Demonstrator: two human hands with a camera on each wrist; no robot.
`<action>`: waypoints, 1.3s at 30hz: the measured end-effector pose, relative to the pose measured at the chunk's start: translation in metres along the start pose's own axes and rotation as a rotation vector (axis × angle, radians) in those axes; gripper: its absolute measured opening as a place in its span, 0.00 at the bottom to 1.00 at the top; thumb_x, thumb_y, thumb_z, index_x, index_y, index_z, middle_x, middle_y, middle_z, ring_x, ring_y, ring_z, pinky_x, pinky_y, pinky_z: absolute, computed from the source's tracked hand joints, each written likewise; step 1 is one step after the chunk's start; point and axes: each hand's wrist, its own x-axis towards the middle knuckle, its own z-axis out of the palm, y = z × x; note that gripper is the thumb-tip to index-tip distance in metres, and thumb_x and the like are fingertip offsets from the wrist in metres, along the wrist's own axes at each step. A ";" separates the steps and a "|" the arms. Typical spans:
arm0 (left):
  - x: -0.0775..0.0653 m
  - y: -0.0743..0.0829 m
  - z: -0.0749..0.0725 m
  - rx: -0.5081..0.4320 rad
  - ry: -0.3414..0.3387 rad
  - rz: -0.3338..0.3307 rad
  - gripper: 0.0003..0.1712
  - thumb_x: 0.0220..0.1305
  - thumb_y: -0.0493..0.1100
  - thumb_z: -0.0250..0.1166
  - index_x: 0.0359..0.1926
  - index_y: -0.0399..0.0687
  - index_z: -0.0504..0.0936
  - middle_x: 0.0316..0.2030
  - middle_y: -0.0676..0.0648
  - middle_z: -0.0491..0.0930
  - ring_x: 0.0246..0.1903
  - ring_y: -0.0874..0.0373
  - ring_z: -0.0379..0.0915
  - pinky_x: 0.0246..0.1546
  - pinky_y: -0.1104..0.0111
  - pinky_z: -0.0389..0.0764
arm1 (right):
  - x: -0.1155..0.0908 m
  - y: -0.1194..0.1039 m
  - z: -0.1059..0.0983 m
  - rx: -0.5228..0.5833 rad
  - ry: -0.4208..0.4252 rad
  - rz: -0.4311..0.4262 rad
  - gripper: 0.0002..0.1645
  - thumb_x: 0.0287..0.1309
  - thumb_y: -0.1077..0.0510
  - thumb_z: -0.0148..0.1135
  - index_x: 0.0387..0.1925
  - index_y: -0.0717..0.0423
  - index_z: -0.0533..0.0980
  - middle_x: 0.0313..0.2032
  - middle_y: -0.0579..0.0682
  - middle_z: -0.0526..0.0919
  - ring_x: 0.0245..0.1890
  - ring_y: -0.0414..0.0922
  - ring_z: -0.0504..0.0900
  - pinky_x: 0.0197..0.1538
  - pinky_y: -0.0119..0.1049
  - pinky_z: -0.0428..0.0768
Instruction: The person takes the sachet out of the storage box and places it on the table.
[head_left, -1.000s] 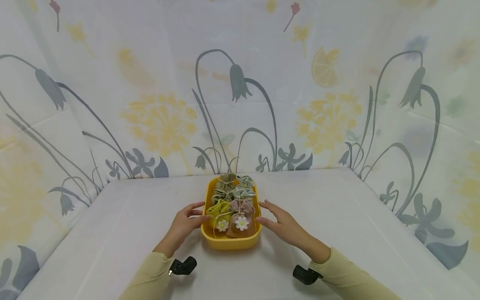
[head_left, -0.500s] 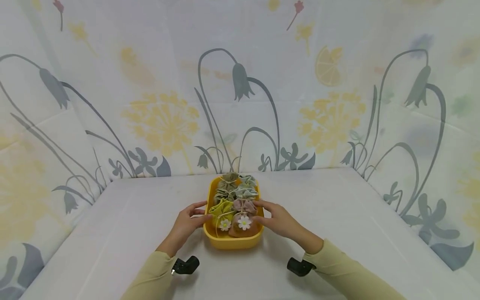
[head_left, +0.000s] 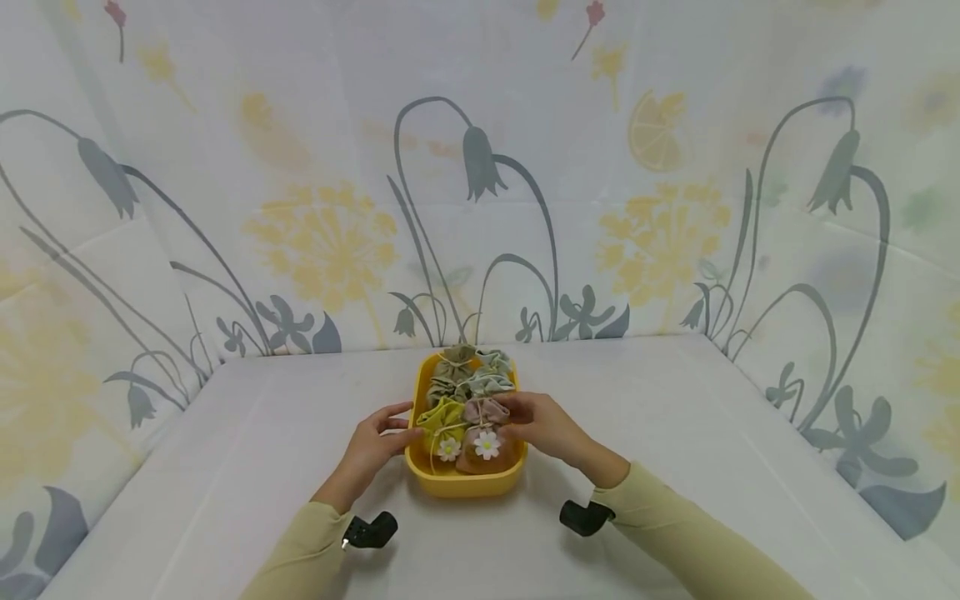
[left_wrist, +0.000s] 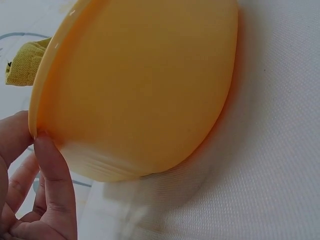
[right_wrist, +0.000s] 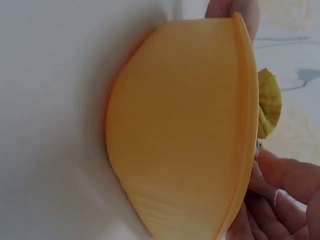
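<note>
A yellow plastic tub stands on the white table, holding several small drawstring pouches. My left hand is at its left side, thumb and finger pinching the rim. Over the right rim reaches my right hand, its thumb and fingers round the right side of a pink pouch with a white daisy. Beside that pouch sits a yellow-green pouch, also with a daisy. In the right wrist view the thumb shows above the rim; the tub's wall hides most of the pink pouch.
Behind the front pair, olive pouches and pale grey-green pouches fill the back of the tub. White cloth covers the table. A flower-printed curtain closes off the back and sides. Black wrist cameras hang below the sleeves.
My right hand has moved left from beside the tub, over its rim and onto the pink pouch. The left hand has stayed at the left rim.
</note>
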 end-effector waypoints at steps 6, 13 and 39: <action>0.000 -0.001 0.000 0.003 0.009 -0.007 0.33 0.53 0.48 0.70 0.60 0.47 0.72 0.44 0.42 0.74 0.38 0.55 0.77 0.45 0.62 0.78 | 0.013 0.000 -0.002 0.021 -0.036 0.045 0.26 0.54 0.61 0.65 0.56 0.61 0.73 0.50 0.55 0.78 0.49 0.49 0.77 0.49 0.40 0.77; -0.001 0.000 0.002 -0.005 -0.002 -0.005 0.33 0.53 0.46 0.70 0.60 0.46 0.71 0.44 0.42 0.74 0.40 0.54 0.77 0.45 0.62 0.78 | 0.015 -0.001 -0.002 0.048 -0.096 0.074 0.17 0.56 0.60 0.63 0.49 0.58 0.79 0.42 0.49 0.81 0.40 0.42 0.78 0.43 0.35 0.79; 0.001 0.000 0.002 0.005 0.006 -0.003 0.32 0.54 0.45 0.70 0.60 0.47 0.72 0.45 0.42 0.74 0.40 0.54 0.77 0.45 0.61 0.78 | -0.010 -0.019 0.004 0.244 0.020 0.077 0.11 0.63 0.63 0.55 0.43 0.67 0.76 0.36 0.50 0.80 0.38 0.43 0.79 0.46 0.42 0.78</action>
